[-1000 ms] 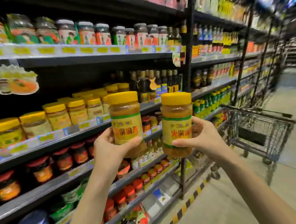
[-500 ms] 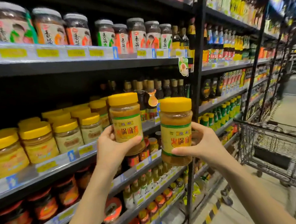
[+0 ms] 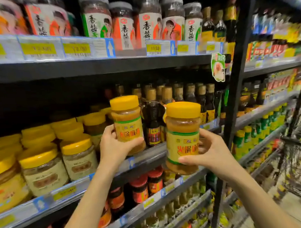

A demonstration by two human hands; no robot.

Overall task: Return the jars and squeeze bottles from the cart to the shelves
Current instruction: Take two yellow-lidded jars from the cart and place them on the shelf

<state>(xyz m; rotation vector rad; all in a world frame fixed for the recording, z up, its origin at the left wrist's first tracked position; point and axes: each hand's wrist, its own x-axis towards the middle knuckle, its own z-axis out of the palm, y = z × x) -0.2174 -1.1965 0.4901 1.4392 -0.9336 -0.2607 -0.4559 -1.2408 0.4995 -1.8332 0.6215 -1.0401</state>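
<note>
Two tall yellow-lidded jars of tan paste are held up in front of the shelves. My left hand [image 3: 113,148] grips the left jar [image 3: 127,122], which sits at the front edge of the middle shelf [image 3: 149,154], right of several matching yellow-lidded jars [image 3: 77,154]. My right hand [image 3: 207,154] grips the right jar [image 3: 182,138] upright in the air, nearer to me and just short of the shelf edge. The wire cart [image 3: 300,172] stands at the lower right.
Dark sauce bottles [image 3: 189,100] fill the middle shelf behind both jars. Grey-lidded jars [image 3: 146,21] line the upper shelf, red-lidded jars [image 3: 140,189] the shelf below. A black upright post [image 3: 236,83] divides the shelving bays. The aisle floor runs along the right.
I have stepped closer to the shelving. My left hand has carried its jar forward to the middle shelf's edge. My right hand has followed with its jar, and the cart has slid toward the right edge.
</note>
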